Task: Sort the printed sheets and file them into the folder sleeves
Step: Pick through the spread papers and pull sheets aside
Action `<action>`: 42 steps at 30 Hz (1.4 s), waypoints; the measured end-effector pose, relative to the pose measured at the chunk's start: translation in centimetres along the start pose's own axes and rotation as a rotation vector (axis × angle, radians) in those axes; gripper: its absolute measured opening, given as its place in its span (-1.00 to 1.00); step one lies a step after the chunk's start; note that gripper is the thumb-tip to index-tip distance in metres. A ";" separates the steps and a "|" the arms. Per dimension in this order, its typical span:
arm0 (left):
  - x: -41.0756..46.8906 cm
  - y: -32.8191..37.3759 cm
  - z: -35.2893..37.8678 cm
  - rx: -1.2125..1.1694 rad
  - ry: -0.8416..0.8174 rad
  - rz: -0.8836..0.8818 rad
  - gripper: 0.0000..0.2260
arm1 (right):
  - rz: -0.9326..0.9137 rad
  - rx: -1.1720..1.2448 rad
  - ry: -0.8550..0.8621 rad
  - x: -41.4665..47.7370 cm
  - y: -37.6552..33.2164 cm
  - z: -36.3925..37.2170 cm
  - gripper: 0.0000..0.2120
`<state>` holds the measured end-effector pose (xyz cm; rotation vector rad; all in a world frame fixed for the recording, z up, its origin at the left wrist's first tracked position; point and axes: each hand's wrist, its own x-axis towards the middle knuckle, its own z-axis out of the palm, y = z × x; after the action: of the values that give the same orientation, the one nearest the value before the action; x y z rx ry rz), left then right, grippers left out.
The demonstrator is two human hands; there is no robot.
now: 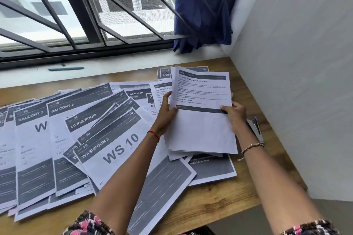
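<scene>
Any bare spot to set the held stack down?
Bare table at the near edge, in front of the stack; a thin strip by the wall, either side of the stapler; the sill right of the pen. Loose sheets crowd the left and middle. Left hand and right hand hold the stack.

A: Matt white paper across the sheets (202, 129), dark toner bands printed flat, no gloss.
B: Beneath them the table (219, 202) shows warm wood grain, smooth with a soft sheen.
A: Blue cloth curtain (202, 5), creased; dark painted metal window bars (86, 5).
B: The stapler (256, 126) glints, bare shiny metal; the wall (296, 82) matt white, faintly grainy.
</scene>
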<state>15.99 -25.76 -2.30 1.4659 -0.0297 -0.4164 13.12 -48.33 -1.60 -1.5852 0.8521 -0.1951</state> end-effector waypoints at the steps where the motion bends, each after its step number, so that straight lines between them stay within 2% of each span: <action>1: 0.0 0.0 0.1 -0.003 0.001 0.015 -0.55 | -0.019 -0.025 0.007 0.0 -0.1 0.1 -0.74; 5: -0.2 0.6 0.2 -0.021 0.004 0.046 -0.59 | -0.101 -0.118 0.034 -0.3 -0.7 0.4 -0.79; 12: -0.8 1.8 -0.8 -0.240 -0.070 0.042 -0.56 | -0.049 0.057 -0.033 -0.8 -1.7 0.6 -0.86; 16: -1.2 2.2 -1.1 -0.339 -0.119 0.023 -0.53 | -0.018 0.164 -0.074 -1.4 -2.2 0.8 -0.81; 21: -1.3 2.0 -1.3 -0.325 -0.115 -0.028 -0.55 | -0.001 0.168 -0.157 -1.6 -2.2 0.6 -0.73; 25: -1.3 2.0 -1.2 -0.268 -0.042 -0.073 -0.59 | -0.016 0.104 -0.129 -1.3 -1.7 0.2 -0.71; 27: -1.3 1.8 -0.9 -0.219 0.053 -0.088 -0.66 | -0.013 0.116 -0.115 -1.1 -1.4 0.0 -0.69; 31: -0.8 0.3 -1.1 0.179 0.504 -0.020 -0.73 | 0.024 0.135 -0.055 -0.6 -0.9 -0.5 -0.76; 33: -0.8 -0.1 -1.6 0.347 0.667 -0.001 -0.72 | 0.048 0.125 -0.032 -0.5 -0.6 -0.8 -0.82; 37: -0.9 -0.3 -2.2 0.444 0.678 -0.082 -0.69 | 0.077 0.132 -0.032 -0.4 0.1 -1.4 -0.76; 42: -1.0 -0.4 -2.1 0.506 0.633 -0.131 -0.81 | 0.093 0.098 -0.054 -0.5 0.4 -1.3 -0.86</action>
<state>15.54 -23.44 -2.66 2.0518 0.4998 -0.0278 11.81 -49.05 -1.49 -1.4502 0.8596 -0.1260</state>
